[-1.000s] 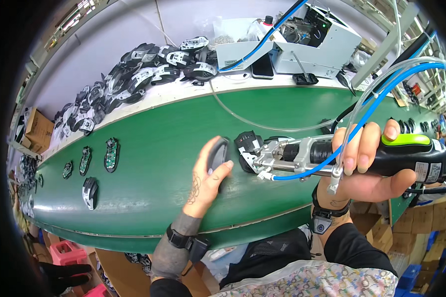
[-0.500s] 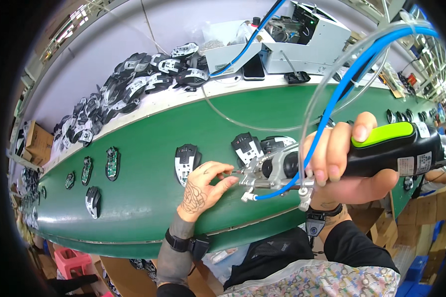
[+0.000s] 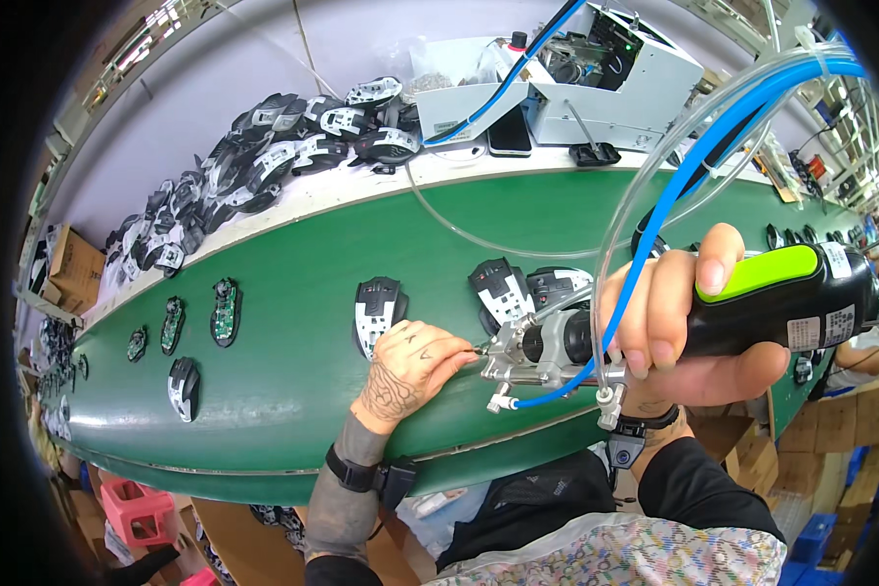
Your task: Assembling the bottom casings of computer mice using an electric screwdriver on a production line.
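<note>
My right hand (image 3: 669, 322) is wrapped round a black power screwdriver (image 3: 791, 293) with a lime-green lever, held nearly level above the bench. Its metal nose, fed by a blue hose (image 3: 645, 244) and a clear tube, points left. My left hand (image 3: 405, 366) is closed, thumb and forefinger pinched at the tip of that nose; anything small between them is hidden. Just beyond the left hand a black-and-white mouse shell (image 3: 377, 311) lies on the green belt (image 3: 293, 391), partly covered by the hand. Two more mouse shells (image 3: 499, 293) sit behind the screwdriver's nose.
Mouse parts with green circuit boards (image 3: 226, 311) and another shell (image 3: 183, 389) lie at the left. A heap of mouse shells (image 3: 264, 161) fills the white ledge behind. At the back stand a grey-white machine (image 3: 596, 112), a phone (image 3: 509, 135) and a bin (image 3: 469, 105).
My left thumb and forefinger have closed together at the screwdriver's tip, where they were slightly apart. The right hand still holds the screwdriver; the whole view has shifted slightly.
</note>
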`<move>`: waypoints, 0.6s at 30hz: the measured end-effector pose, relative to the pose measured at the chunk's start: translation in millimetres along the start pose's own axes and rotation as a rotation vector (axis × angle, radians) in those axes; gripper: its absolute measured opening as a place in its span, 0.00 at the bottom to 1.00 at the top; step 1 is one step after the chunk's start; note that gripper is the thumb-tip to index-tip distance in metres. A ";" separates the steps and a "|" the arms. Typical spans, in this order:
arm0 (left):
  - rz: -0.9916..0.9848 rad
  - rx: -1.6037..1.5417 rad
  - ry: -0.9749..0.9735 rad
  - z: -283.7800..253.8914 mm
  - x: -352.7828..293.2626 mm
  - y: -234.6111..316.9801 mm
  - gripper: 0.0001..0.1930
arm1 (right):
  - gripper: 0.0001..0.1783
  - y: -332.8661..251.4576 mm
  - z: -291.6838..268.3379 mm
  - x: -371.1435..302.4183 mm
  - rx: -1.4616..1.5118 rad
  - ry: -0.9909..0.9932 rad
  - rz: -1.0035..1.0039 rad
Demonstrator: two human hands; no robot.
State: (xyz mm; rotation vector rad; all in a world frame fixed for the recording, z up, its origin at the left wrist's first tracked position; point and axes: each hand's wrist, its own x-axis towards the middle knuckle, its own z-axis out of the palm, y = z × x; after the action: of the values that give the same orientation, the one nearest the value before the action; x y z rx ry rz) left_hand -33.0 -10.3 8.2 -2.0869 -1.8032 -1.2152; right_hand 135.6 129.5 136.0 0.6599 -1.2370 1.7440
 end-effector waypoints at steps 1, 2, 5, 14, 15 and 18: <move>0.008 -0.015 0.004 -0.9 0.9 0.0 0.10 | 0.35 -2.8 -1.0 0.6 0.000 0.000 -0.001; 0.009 -0.015 0.004 -3.3 1.9 1.4 0.10 | 0.32 -6.6 -3.2 1.2 -0.005 -0.045 0.039; -0.063 -0.128 -0.104 -9.9 8.6 4.0 0.18 | 0.29 -9.8 -3.2 1.8 -0.037 -0.046 0.075; -0.638 0.452 -0.126 9.3 -16.6 -33.2 0.28 | 0.32 -11.7 -3.6 4.5 -0.128 0.205 0.053; -0.636 0.449 -0.127 8.1 -13.8 -31.7 0.28 | 0.32 -12.6 -4.4 4.5 -0.132 0.205 0.053; -0.627 0.452 -0.214 -0.5 -8.2 -26.4 0.27 | 0.31 -15.0 -5.9 4.9 -0.130 0.165 0.039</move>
State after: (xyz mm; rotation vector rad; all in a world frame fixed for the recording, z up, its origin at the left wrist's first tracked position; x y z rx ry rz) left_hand -56.1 -9.6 -7.0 -1.4904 -2.6449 -0.5767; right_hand 146.7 138.5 144.8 0.4099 -1.2432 1.6972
